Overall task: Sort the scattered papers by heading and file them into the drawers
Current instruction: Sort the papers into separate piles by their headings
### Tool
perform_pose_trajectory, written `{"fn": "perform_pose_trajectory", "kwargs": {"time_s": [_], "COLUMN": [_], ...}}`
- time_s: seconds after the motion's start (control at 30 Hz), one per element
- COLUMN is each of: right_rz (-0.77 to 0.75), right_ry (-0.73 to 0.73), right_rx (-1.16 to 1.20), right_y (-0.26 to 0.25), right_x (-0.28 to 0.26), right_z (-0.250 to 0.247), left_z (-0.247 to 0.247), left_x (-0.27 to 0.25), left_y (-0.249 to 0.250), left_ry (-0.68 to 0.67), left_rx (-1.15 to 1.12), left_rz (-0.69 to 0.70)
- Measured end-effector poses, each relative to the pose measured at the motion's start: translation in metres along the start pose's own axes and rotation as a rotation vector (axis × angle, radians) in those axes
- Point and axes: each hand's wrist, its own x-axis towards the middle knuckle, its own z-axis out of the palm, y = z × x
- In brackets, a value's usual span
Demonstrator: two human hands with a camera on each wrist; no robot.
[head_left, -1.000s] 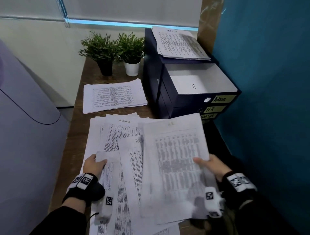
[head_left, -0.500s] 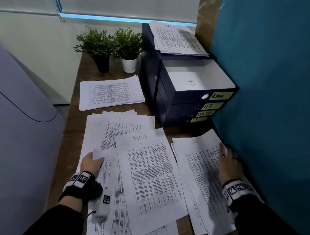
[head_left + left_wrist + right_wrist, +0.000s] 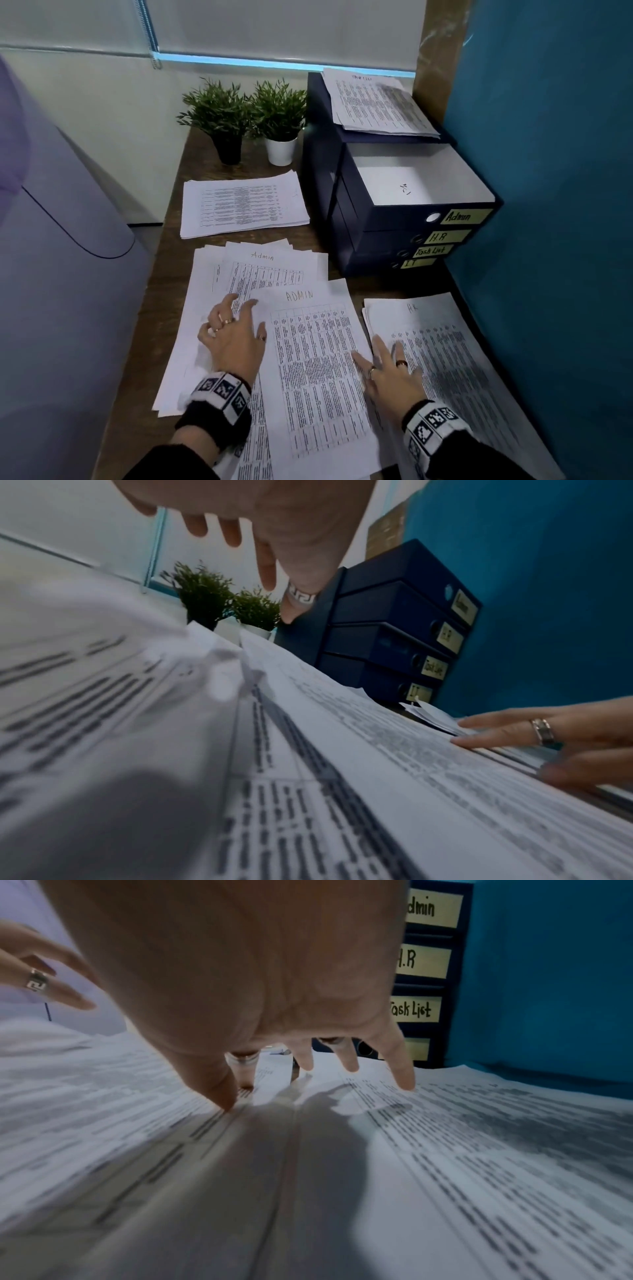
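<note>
Scattered printed papers cover the desk in front of me. A sheet headed ADMIN [image 3: 315,359] lies on top in the middle, over a fanned pile headed Admin [image 3: 267,263]. An HR pile [image 3: 445,342] lies to the right. My left hand [image 3: 251,318] hovers with spread fingers over the left papers; in the left wrist view the left hand [image 3: 260,534] holds nothing. My right hand [image 3: 368,353] rests spread fingertips [image 3: 405,1085] across the ADMIN sheet's right edge and the HR pile. The dark blue drawer unit [image 3: 376,233] has its top Admin drawer [image 3: 421,161] pulled out.
Labels below read HR, Task List and IT. More papers [image 3: 376,102] lie on top of the unit. A neat stack [image 3: 243,205] sits behind the piles, with two potted plants [image 3: 219,113] at the back. A blue wall [image 3: 548,171] closes the right side.
My right hand laid the HR sheet on the right pile, then moved left to the ADMIN sheet's edge. My left hand let go of a sheet corner and spread over the papers.
</note>
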Motion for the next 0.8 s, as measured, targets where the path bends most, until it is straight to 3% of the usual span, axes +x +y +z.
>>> {"fn": "perform_pose_trajectory", "kwargs": {"time_s": [0.1, 0.2, 0.27, 0.5, 0.63, 0.73, 0.8], "right_rz": [0.034, 0.057, 0.063, 0.059, 0.057, 0.021, -0.013], "right_ry": [-0.016, -0.037, -0.062, -0.072, -0.045, 0.140, 0.226], "right_rx": [0.062, 0.074, 0.078, 0.100, 0.173, 0.350, 0.649], "right_y": [0.000, 0.001, 0.003, 0.015, 0.019, 0.019, 0.015], "right_x": [0.007, 0.007, 0.006, 0.007, 0.008, 0.011, 0.017], "right_z": [0.010, 0.011, 0.009, 0.001, -0.001, -0.008, -0.018], "left_z": [0.008, 0.013, 0.019, 0.025, 0.016, 0.004, -0.005], "left_x": [-0.001, -0.001, 0.001, 0.006, 0.007, 0.014, 0.016], "left_y": [0.006, 0.006, 0.002, -0.006, -0.012, -0.018, -0.019], "left_ry": [-0.149, -0.371, -0.398, -0.419, -0.485, -0.564, -0.625], "left_rx": [-0.042, -0.327, -0.475, -0.626, -0.961, -1.143, -1.186], "left_rz": [0.019, -0.219, -0.334, -0.430, -0.523, -0.543, -0.521]}}
